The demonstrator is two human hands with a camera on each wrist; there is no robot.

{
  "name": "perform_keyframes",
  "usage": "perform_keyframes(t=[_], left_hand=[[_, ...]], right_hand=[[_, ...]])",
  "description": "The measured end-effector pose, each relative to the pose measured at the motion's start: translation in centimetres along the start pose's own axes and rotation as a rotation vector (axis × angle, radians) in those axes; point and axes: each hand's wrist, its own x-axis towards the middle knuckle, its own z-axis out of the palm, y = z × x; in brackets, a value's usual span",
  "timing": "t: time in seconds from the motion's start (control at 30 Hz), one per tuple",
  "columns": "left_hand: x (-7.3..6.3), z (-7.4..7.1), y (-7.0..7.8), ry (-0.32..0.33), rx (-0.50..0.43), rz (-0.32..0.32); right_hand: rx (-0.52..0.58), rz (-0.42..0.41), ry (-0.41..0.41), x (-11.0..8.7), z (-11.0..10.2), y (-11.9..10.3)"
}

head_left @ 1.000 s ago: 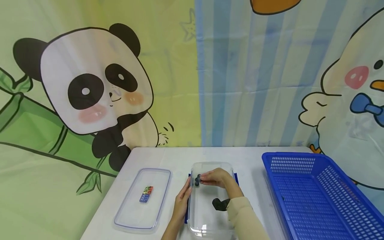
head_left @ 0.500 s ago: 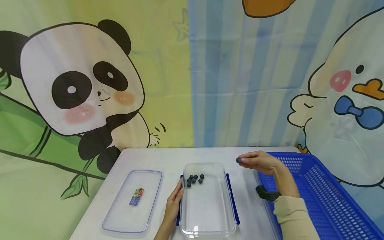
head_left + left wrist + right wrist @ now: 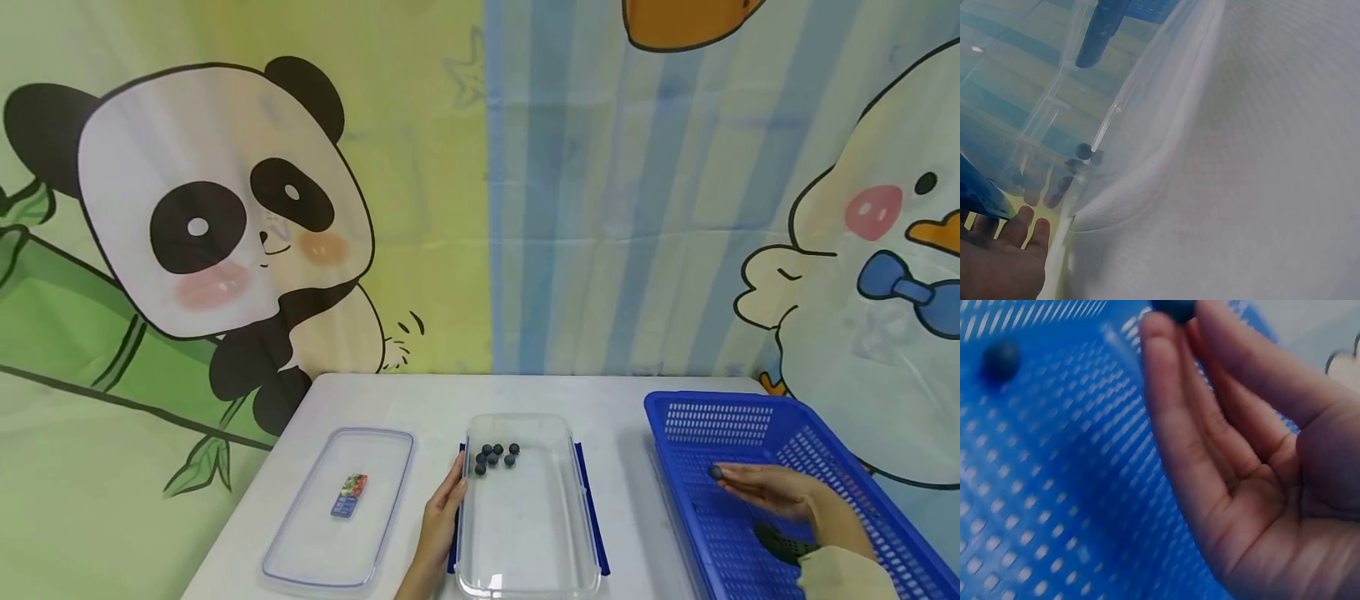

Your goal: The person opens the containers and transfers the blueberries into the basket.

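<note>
Blue basket (image 3: 720, 542): right hand (image 3: 783, 490) has just swung in past its left edge, blueberry (image 3: 715, 472) pinched at fingertips, so only release seems left; left hand (image 3: 441, 518), fingers near-straight, touches left edge of the tub (image 3: 528, 533), seven blueberries (image 3: 492, 458) near its far-left corner.

No words or numbers can be read: the red, green and blue label (image 3: 349, 496) on the lid (image 3: 311, 542), left of the clear box (image 3: 528, 525), bears pale marks on its blue part too small to make out.
</note>
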Motion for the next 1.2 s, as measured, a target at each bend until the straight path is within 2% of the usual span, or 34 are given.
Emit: perform_keyframes(t=[0.13,0.27,0.43,0.53,0.6,0.67,0.73,0.87,0.97,1.1,1.2], left_hand=[[-0.2,0.1,-0.3,0.001,0.018,-0.013],[-0.2,0.2,-0.4,-0.009,0.018,-0.018],[-0.1,0.1,-0.2,-0.026,0.014,0.002],[-0.2,0.0,-0.1,-0.034,0.003,0.007],[-0.3,0.0,0.0,-0.037,-0.001,0.008],[-0.2,0.0,0.0,-0.038,0.009,0.012],[-0.2,0.0,0.1,-0.033,0.023,0.011],[-0.2,-0.1,0.1,-0.029,0.041,0.011],[-0.4,-0.1,0.9,-0.039,0.028,0.011],[-0.9,0.1,2.6,-0.051,0.011,0.001],[-1.0,0.3,3.0,-0.050,0.002,-0.008]], right_hand=[[0.103,0.069,-0.012,-0.6,-1.3,1.7],[0.150,0.091,0.029,-1.2,-2.1,2.5],[0.199,0.090,0.148,-1.7,-2.6,2.8],[0.220,0.079,0.243,-2.0,-2.4,2.7],[0.210,0.063,0.273,-2.0,-2.0,2.4],[0.194,0.043,0.264,-1.8,-1.6,1.8],[0.150,0.009,0.220,-1.4,-1.1,0.9],[0.079,-0.083,0.161,-0.2,0.8,-1.6],[0.062,-0.136,0.219,1.6,3.5,-3.8],[0.019,-0.166,0.308,5.4,8.1,-6.5],[-0.048,-0.190,0.307,9.0,11.7,-7.6]])
